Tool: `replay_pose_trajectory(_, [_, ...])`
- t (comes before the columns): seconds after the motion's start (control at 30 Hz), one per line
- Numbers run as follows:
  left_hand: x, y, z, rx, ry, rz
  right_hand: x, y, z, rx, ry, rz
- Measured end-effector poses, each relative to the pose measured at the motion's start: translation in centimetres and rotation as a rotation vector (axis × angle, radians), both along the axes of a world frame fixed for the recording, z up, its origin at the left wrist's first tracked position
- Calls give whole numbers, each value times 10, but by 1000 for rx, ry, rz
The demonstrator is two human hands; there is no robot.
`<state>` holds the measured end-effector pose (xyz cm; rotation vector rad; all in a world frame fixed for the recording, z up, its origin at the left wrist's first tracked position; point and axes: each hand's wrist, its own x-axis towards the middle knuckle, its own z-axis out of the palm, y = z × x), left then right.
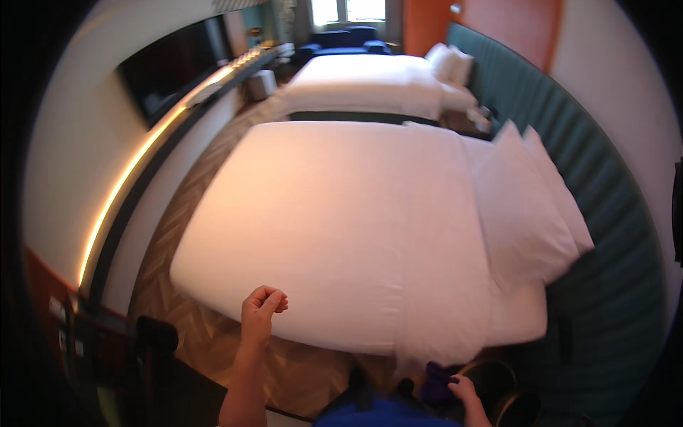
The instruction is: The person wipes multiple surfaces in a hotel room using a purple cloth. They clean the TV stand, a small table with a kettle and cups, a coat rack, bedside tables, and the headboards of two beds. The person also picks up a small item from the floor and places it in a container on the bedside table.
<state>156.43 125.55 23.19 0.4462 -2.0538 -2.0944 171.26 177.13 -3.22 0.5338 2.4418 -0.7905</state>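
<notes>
My left hand (260, 314) is raised in front of the near edge of a made bed. Its fingers are curled in with the thumb against them, and nothing shows in it. Low at my right side, my right hand (465, 388) grips a dark purple cloth (438, 382), whose lower part is in shadow. Before me the bed has a smooth white cover (320, 213), with a folded-back white band (435, 229) towards its head. Two white pillows (525, 213) lean at the head end, by a green padded headboard (603, 213).
A round dark table (488, 373) with a pale rim stands beside my right hand. Herringbone wood flooring (203, 325) runs around the bed. Beyond are a second white bed (368, 80) and a blue sofa (344, 40). A television (173, 64) hangs above a lit ledge (133, 165).
</notes>
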Motion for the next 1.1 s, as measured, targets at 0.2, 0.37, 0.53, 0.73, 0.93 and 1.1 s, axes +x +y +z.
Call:
replay_pose_trajectory(0.2, [72, -81, -27, -131, -215, 299, -158, -122, -12, -127, -135, 585])
replay_pose_trajectory(0.37, [218, -128, -79, -53, -448, 357, -239, -311, 39, -554, -326, 722])
replay_pose_trajectory(0.53, [351, -145, -197, 277, -494, 616, -218, -522, 105, -1033, -408, 647])
replay_pose_trajectory(0.73, [352, -292, -142, 135, -499, 807, -124, -764, 114, -1108, -698, 406])
replay_pose_trajectory(0.93, [386, -480, -118, 140, -438, 967, -69, -911, 174, -934, -732, 652])
replay_pose_trajectory(1.1, [376, -621, -107, 119, -341, 1004, -101, -1031, 164, -732, -570, 447])
